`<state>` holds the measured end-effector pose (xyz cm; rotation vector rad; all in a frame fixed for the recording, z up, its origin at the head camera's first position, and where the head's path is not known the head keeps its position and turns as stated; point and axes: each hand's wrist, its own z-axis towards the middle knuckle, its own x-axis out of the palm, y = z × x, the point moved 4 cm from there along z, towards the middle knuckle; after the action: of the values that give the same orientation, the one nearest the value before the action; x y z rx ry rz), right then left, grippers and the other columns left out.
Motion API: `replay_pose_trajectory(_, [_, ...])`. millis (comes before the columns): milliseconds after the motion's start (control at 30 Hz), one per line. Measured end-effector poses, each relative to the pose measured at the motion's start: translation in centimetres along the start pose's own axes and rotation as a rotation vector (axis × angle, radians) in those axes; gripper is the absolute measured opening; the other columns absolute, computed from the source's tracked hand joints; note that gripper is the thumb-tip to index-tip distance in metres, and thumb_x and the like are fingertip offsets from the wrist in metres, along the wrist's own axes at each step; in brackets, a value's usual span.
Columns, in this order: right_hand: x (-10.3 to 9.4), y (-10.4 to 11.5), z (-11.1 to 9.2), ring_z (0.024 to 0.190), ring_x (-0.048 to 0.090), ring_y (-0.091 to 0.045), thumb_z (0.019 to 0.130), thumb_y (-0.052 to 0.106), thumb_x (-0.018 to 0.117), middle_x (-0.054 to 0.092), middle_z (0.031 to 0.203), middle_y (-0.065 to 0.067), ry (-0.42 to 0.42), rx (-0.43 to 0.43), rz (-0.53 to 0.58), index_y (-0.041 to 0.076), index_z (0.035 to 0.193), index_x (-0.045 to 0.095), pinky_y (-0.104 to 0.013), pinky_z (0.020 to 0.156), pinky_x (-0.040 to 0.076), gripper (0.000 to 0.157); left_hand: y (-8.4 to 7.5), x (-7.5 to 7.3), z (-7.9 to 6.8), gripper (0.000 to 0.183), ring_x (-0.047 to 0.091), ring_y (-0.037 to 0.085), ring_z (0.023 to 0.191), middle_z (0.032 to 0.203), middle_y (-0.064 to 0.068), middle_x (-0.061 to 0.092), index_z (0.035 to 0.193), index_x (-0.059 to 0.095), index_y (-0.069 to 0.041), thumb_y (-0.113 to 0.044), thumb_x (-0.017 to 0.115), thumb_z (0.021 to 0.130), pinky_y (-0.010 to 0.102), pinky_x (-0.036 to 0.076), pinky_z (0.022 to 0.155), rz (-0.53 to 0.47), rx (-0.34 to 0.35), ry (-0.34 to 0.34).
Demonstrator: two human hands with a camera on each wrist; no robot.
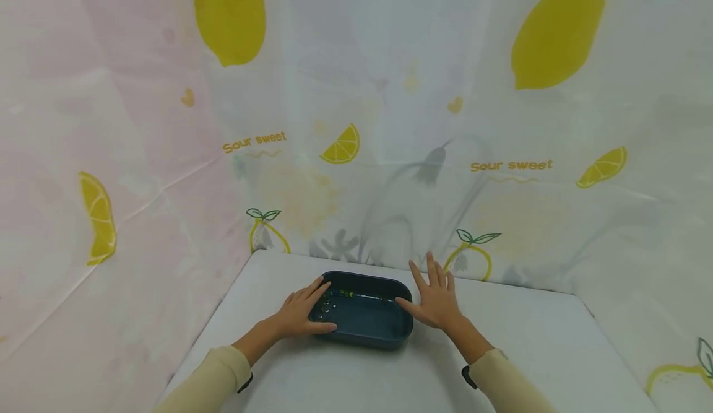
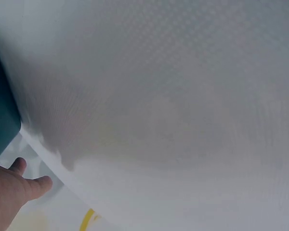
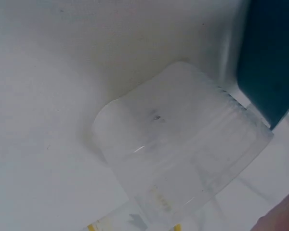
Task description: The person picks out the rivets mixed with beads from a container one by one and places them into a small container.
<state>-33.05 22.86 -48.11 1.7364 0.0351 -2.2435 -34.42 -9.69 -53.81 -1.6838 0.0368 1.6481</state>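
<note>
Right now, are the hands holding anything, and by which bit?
Nothing looks gripped. The left hand and right hand both look open, at opposite ends of the tray. Whether they touch it is hard to tell.

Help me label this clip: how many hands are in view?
2: the left hand is at the left end of the dark blue dish, the right hand at its right end.
</note>
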Motion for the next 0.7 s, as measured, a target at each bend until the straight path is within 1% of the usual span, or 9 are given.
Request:
replay_pose_trajectory(67, [0.0,0.1,0.0,0.147,0.020,-0.046,0.085,0.068,0.058,0.003,0.165,-0.022,-0.004,-0.004,0.000,0.019,0.157,0.029,-0.070,0.113,0.014,0.092,-0.1,0.0,0.1,0.100,0.036,0.046,0.139,0.165,0.011,0.021,0.157,0.027,-0.018,-0.067,0.068,0.080,0.074,0.026,0.104,-0.002,-0.003,0.003])
replay_pose_trajectory(233, [0.2,0.6,0.1,0.146,0.022,-0.046,0.084,0.069,0.059,0.005,0.165,-0.021,-0.018,-0.022,0.004,0.019,0.156,0.031,-0.070,0.113,0.016,0.092,0.2,0.0,0.2,0.099,0.034,0.044,0.141,0.166,0.007,0.019,0.158,0.026,-0.022,-0.067,0.068,0.080,0.073,0.023,0.107,-0.008,-0.039,0.023])
replay_pose_trajectory(433, [0.4,1.2,-0.1,0.144,0.027,-0.046,0.081,0.067,0.063,0.012,0.163,-0.024,-0.041,-0.057,0.001,0.016,0.154,0.035,-0.070,0.111,0.019,0.094,0.0,-0.1,-0.2,0.100,0.035,0.046,0.140,0.166,0.010,0.019,0.158,0.026,-0.018,-0.067,0.067,0.081,0.074,0.024,0.106,0.004,-0.015,0.011])
replay_pose_trajectory(533, [0.5,1.5,-0.1,0.144,0.026,-0.045,0.081,0.067,0.062,0.010,0.164,-0.023,-0.026,-0.061,0.002,0.017,0.155,0.034,-0.069,0.112,0.018,0.093,-0.1,-0.2,-0.2,0.100,0.036,0.046,0.139,0.165,0.011,0.018,0.158,0.026,-0.016,-0.066,0.067,0.081,0.074,0.026,0.104,0.008,-0.006,0.011])
replay_pose_trajectory(700, [0.8,2.0,0.2,0.145,0.024,-0.044,0.082,0.067,0.062,0.007,0.165,-0.022,-0.013,-0.063,0.023,0.018,0.156,0.032,-0.069,0.113,0.017,0.094,-0.1,-0.2,0.0,0.100,0.035,0.045,0.140,0.166,0.008,0.017,0.158,0.025,-0.019,-0.066,0.068,0.081,0.072,0.025,0.106,0.012,-0.018,0.023])
